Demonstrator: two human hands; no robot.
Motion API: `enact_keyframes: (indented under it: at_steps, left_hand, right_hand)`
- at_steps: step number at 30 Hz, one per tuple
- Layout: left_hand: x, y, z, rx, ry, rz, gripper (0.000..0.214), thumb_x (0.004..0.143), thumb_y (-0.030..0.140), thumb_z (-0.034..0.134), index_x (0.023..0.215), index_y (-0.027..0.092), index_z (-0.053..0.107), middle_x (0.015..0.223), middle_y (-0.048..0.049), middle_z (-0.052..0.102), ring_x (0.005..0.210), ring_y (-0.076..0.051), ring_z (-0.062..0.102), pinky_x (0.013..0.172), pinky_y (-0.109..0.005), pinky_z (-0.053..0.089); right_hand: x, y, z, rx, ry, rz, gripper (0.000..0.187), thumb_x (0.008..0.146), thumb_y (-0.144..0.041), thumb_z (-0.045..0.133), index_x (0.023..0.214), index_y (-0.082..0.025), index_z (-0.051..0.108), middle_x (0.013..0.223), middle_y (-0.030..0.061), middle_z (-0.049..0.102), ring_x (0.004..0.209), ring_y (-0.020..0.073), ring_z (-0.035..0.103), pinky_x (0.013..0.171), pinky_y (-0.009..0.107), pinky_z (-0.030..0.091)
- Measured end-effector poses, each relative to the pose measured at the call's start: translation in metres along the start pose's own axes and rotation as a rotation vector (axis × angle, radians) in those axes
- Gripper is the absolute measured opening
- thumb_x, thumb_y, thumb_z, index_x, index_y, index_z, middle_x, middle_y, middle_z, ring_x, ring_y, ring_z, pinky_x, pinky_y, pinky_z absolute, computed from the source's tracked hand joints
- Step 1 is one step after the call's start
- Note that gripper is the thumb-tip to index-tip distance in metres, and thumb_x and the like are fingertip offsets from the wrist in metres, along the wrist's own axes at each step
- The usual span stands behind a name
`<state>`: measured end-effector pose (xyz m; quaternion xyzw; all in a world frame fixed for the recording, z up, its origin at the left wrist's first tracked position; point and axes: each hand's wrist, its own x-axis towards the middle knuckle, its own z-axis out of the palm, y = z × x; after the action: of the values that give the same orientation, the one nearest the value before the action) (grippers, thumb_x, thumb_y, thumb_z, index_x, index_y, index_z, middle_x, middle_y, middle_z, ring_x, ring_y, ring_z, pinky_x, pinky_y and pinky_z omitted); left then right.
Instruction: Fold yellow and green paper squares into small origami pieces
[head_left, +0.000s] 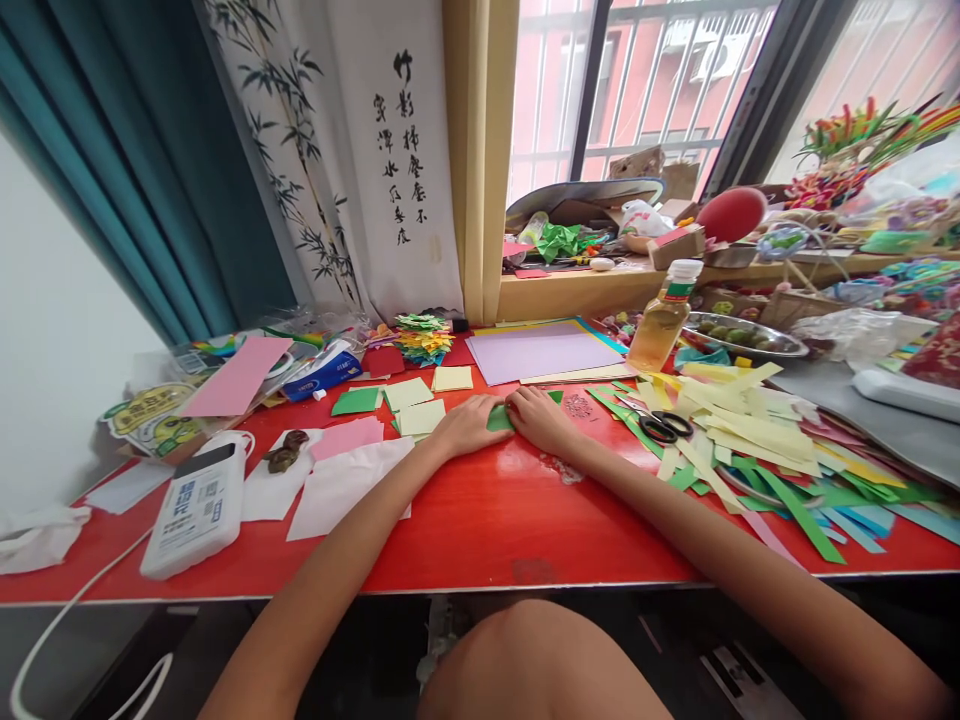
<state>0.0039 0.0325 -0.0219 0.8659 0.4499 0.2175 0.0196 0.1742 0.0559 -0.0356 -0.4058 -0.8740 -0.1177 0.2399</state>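
My left hand [471,426] and my right hand [538,418] meet over the red table. Between them is a piece of green paper [498,419], gripped by the fingers of both. Part of the sheet is covered by my hands, and a green corner shows past my right knuckles. Left of my hands lie pale yellow paper squares [420,418] and a green square [355,401]. Black-handled scissors [664,427] rest to the right of my right hand.
Cut paper strips [757,430] pile up on the right. A bottle of amber liquid [660,318] stands behind them, beside a metal bowl [787,349]. Lilac paper sheets [540,350] lie at the back. A white power bank [196,508] with a cable sits at left.
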Motion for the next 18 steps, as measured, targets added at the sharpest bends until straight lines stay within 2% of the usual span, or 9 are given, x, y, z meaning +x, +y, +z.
enact_keyframes:
  at_steps: [7, 11, 18]
  left_hand:
    - [0.000, -0.002, 0.000, -0.085, -0.011, -0.019, 0.051, 0.074, 0.044, 0.056, 0.116, 0.019, 0.043, 0.116, -0.0097, 0.053, 0.105, -0.024, 0.052, 0.086, -0.037, 0.045]
    - [-0.001, -0.004, 0.000, -0.126, -0.013, -0.006, 0.056, 0.074, 0.044, 0.057, 0.121, 0.019, 0.039, 0.121, -0.0097, 0.050, 0.110, -0.024, 0.049, 0.088, -0.036, 0.044]
    - [-0.003, -0.006, 0.001, -0.155, 0.037, 0.041, 0.055, 0.073, 0.046, 0.058, 0.118, 0.017, 0.042, 0.121, -0.0107, 0.049, 0.112, -0.024, 0.047, 0.094, -0.036, 0.041]
  right_hand:
    - [0.015, -0.003, 0.007, 0.024, -0.011, 0.057, 0.018, 0.085, -0.014, 0.039, 0.084, -0.013, 0.057, 0.087, 0.0129, 0.060, 0.087, 0.0241, 0.052, 0.081, 0.033, 0.033]
    - [0.012, -0.004, 0.004, 0.099, 0.024, 0.088, 0.021, 0.085, -0.012, 0.037, 0.092, -0.014, 0.057, 0.092, 0.0096, 0.063, 0.088, 0.0216, 0.055, 0.084, 0.032, 0.032]
    - [0.008, -0.011, 0.003, 0.273, 0.109, 0.167, 0.025, 0.080, -0.011, 0.039, 0.099, -0.014, 0.055, 0.101, 0.0119, 0.060, 0.096, 0.0232, 0.053, 0.081, 0.033, 0.039]
